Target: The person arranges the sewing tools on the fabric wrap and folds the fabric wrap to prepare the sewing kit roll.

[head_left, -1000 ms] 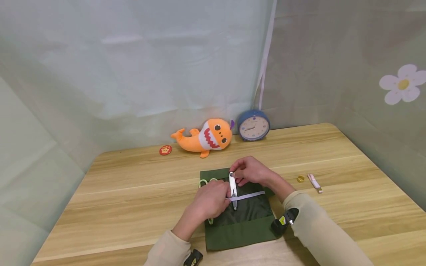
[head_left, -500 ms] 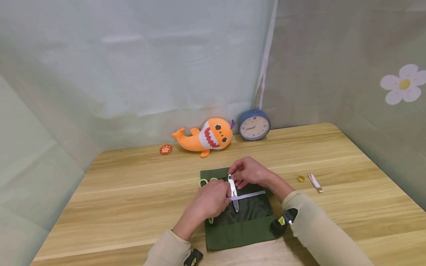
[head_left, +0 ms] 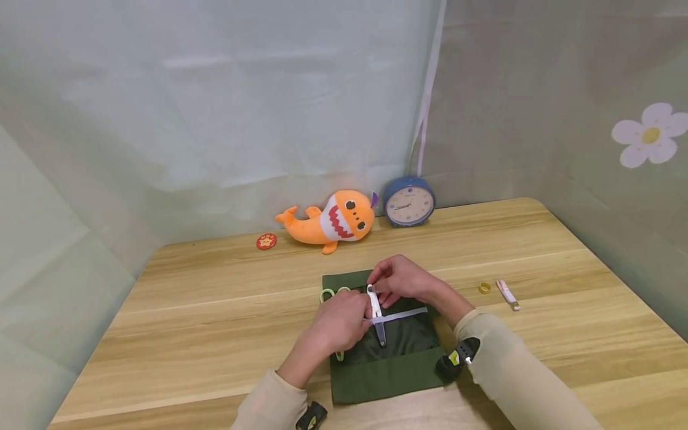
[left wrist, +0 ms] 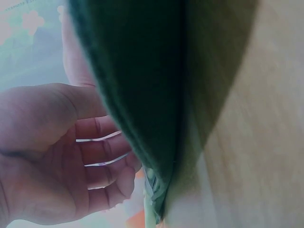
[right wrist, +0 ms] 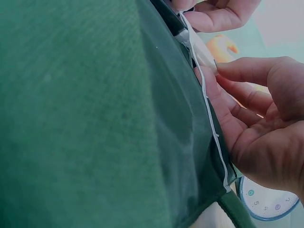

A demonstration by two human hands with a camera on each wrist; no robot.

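Note:
An unfolded dark green fabric pouch (head_left: 387,379) lies on the wooden table, with a white elastic band (head_left: 405,315) across its dark lining. My left hand (head_left: 341,322) pinches the band near its left part. A slim white tool with a pointed, dark metal end (head_left: 380,334) runs under the band; its exact kind is unclear. At the tool's far end, the thumb and fingers of my right hand (head_left: 402,279) pinch it; the right wrist view shows the white end (right wrist: 204,53) between them. Green-handled scissors (head_left: 326,294) lie at the pouch's left, partly hidden by my left hand.
Right of the pouch lie a small gold ring-shaped piece (head_left: 484,288) and a folded pinkish strip with a metal end (head_left: 507,295). An orange plush shark (head_left: 344,218), a blue clock (head_left: 409,202) and a red round badge (head_left: 266,240) sit along the back edge.
The white tool has slid a little towards me under the band, its pointed end now lower. My right hand has moved slightly with it; my left hand has stayed in place.

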